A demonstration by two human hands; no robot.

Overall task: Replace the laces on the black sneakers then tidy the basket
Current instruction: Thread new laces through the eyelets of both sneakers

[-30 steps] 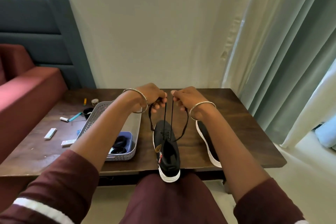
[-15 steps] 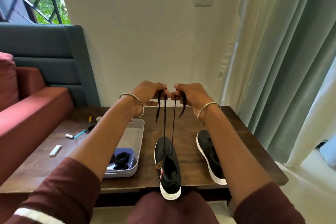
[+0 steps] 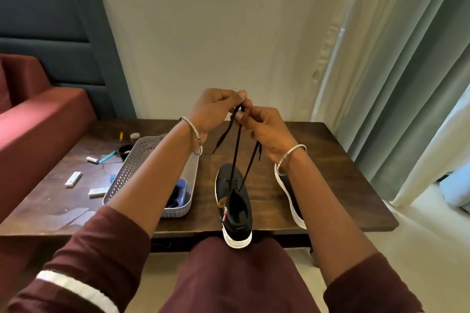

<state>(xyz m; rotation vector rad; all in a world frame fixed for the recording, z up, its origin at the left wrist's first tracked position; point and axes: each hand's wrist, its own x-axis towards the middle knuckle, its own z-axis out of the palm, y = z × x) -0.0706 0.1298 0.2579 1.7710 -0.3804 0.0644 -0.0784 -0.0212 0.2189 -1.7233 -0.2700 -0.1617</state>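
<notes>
A black sneaker (image 3: 235, 207) with a white sole lies on the wooden table (image 3: 330, 180), its heel hanging over the front edge by my knee. A black lace (image 3: 237, 145) runs up from its lowest eyelets in two strands. My left hand (image 3: 216, 109) and my right hand (image 3: 262, 126) are raised above the shoe, close together, each pinching a lace strand near its end. The loose tips dangle below my hands. The second black sneaker (image 3: 290, 193) lies to the right, mostly hidden behind my right forearm.
A grey perforated basket (image 3: 132, 170) stands left of the shoe with a blue tray (image 3: 181, 185) of dark items inside. Small white, teal and yellow items and a black cup (image 3: 124, 151) lie scattered left of it. A red sofa (image 3: 38, 129) flanks the left, curtains the right.
My hands have come closer together and now hold the lace ends almost touching. The camera has tilted down a little; the shoe stays where it was.
</notes>
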